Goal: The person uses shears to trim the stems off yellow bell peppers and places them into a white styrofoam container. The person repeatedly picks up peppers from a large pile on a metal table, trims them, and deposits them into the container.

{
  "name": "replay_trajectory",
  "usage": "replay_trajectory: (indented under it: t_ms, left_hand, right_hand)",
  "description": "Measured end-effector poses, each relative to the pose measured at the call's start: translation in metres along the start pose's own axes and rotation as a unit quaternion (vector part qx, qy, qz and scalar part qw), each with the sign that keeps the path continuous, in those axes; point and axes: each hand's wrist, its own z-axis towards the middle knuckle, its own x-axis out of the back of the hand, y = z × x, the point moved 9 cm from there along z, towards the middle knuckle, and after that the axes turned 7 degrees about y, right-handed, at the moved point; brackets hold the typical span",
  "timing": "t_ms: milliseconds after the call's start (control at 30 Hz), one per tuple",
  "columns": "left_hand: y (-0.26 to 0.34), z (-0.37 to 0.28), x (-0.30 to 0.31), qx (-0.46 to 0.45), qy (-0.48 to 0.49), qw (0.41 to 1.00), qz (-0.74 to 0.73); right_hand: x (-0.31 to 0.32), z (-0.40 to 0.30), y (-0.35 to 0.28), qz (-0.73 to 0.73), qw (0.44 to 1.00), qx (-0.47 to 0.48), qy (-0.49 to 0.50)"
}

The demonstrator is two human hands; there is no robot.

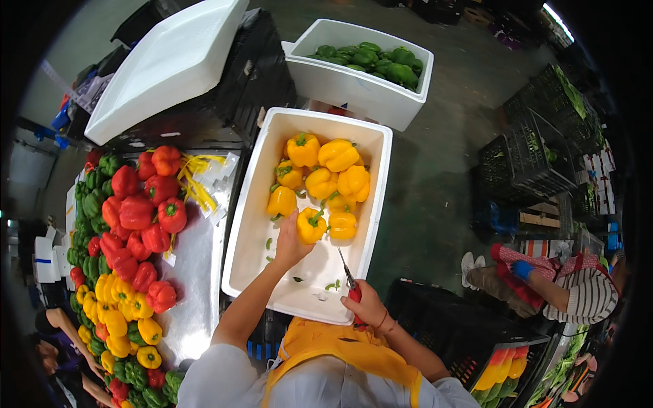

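Note:
In front of me stands a white foam box (pixel 245 214) with several yellow bell peppers (pixel 322 183) heaped toward its far end. My left hand (pixel 290 245) reaches into the box and grips one yellow bell pepper (pixel 309 227), whose green stem points up and to the right. My right hand (pixel 368 306), over the box's near right corner, holds red-handled snips (pixel 349 278). Their thin metal blades point at the peppers, just short of the held one. Cut bits of green stem (pixel 333 285) lie on the box floor.
Left of the box, a metal table (pixel 196 285) bears piled red peppers (pixel 136 213), green and yellow peppers, and yellow ties (pixel 196 178). Beyond stand a foam box of green peppers (pixel 377 61) and a foam lid (pixel 168 66). Black crates (pixel 530 153) stand right; people are on both sides.

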Motion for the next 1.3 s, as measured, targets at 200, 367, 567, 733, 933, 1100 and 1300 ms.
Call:
replay_trajectory:
  t_ms: [200, 367, 567, 733, 933, 1100, 1300]
  left_hand:
    - [0.064, -0.025, 0.089, -0.047, 0.069, 0.996, -0.016]
    - [0.080, -0.050, 0.117, -0.085, 0.125, 0.989, 0.004]
    - [0.094, -0.068, 0.129, -0.130, 0.150, 0.980, 0.004]
    - [0.106, -0.075, 0.127, -0.149, 0.143, 0.978, 0.015]
    - [0.116, -0.081, 0.122, -0.168, 0.124, 0.977, 0.036]
    - [0.121, -0.083, 0.116, -0.177, 0.101, 0.978, 0.049]
    - [0.086, -0.083, 0.117, -0.033, 0.074, 0.992, -0.092]
  right_hand:
    - [-0.016, 0.000, -0.043, -0.099, 0.991, 0.089, -0.011]
    - [-0.030, -0.006, -0.059, -0.156, 0.983, 0.089, -0.024]
    - [-0.032, -0.017, -0.062, -0.184, 0.979, 0.088, -0.020]
    - [-0.031, -0.025, -0.060, -0.176, 0.980, 0.088, -0.012]
    - [-0.034, -0.032, -0.049, -0.158, 0.985, 0.073, -0.017]
    - [-0.033, -0.033, -0.041, -0.188, 0.978, 0.090, 0.011]
    - [-0.027, -0.032, -0.032, -0.130, 0.980, 0.138, 0.053]
